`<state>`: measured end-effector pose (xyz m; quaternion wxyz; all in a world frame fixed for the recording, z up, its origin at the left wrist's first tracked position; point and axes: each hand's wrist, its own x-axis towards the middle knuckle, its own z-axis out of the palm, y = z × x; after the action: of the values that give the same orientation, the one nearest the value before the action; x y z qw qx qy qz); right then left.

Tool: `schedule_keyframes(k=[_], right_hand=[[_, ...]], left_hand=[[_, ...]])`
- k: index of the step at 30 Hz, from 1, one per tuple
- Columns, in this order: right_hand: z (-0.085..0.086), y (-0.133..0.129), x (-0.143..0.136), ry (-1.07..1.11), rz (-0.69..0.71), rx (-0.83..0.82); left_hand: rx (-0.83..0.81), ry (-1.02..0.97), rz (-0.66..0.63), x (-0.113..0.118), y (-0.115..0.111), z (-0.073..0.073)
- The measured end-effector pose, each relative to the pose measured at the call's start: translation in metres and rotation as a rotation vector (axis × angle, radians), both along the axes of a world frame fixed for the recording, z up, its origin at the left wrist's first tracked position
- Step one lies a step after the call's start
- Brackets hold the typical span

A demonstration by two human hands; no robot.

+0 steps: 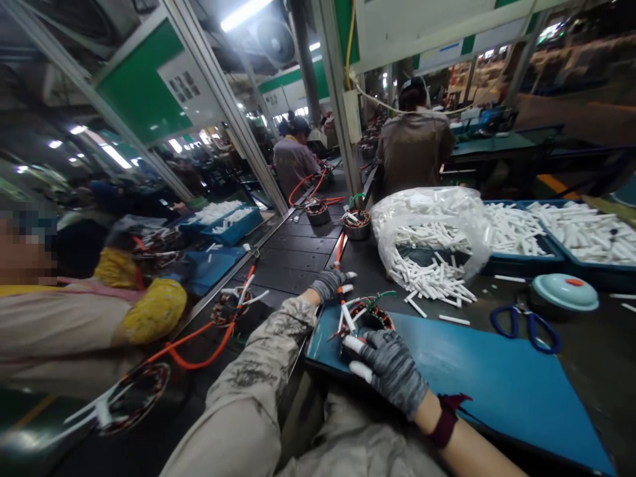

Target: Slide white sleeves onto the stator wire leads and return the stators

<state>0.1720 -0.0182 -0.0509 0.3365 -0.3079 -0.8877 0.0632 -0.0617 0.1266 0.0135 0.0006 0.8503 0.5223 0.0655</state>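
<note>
A motor stator (380, 319) with copper windings, white sleeves and a green wire lies at the left end of the blue mat (477, 371). My right hand (390, 368), in a grey glove with white fingertips, grips its near side; the fingers partly hide it. My left hand (328, 285), gloved alike, is just beyond the stator, closed around an orange cable (340, 248) that runs up from it. Beyond my left hand, two more stators stand on the dark line: one (356, 225) to the right, another (318, 213) to the left.
A plastic bag (432, 199) spills white tubes at right, beside blue trays (571, 262) of tubes. Blue-handled scissors (527, 324) lie near a light-blue lidded bowl (565, 293). Stators (231, 308) with orange cables sit left, near a co-worker's yellow sleeve (156, 311).
</note>
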Motion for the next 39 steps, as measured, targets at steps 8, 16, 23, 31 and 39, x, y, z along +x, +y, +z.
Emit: schedule_keyframes(k=[8, 16, 23, 31, 39], right_hand=[[0.031, 0.005, 0.066, 0.300, 0.242, -0.064], [0.028, 0.009, 0.086, 0.644, -0.168, -0.524], [0.045, -0.015, 0.115, 0.390, 0.002, -0.609], [0.040, -0.011, 0.097, 0.552, -0.081, -0.769], [0.066, 0.022, 0.095, 0.415, 0.058, -0.924]], left_hand=[[-0.006, 0.149, 0.211, -0.045, -0.114, 0.060], [-0.070, -0.123, -0.014, -0.026, -0.077, 0.048], [-0.482, -0.616, -0.249, 0.003, -0.067, 0.038], [-0.351, -0.218, -0.471, 0.090, -0.099, 0.047], [-0.163, -0.032, -0.405, 0.072, -0.101, 0.041]])
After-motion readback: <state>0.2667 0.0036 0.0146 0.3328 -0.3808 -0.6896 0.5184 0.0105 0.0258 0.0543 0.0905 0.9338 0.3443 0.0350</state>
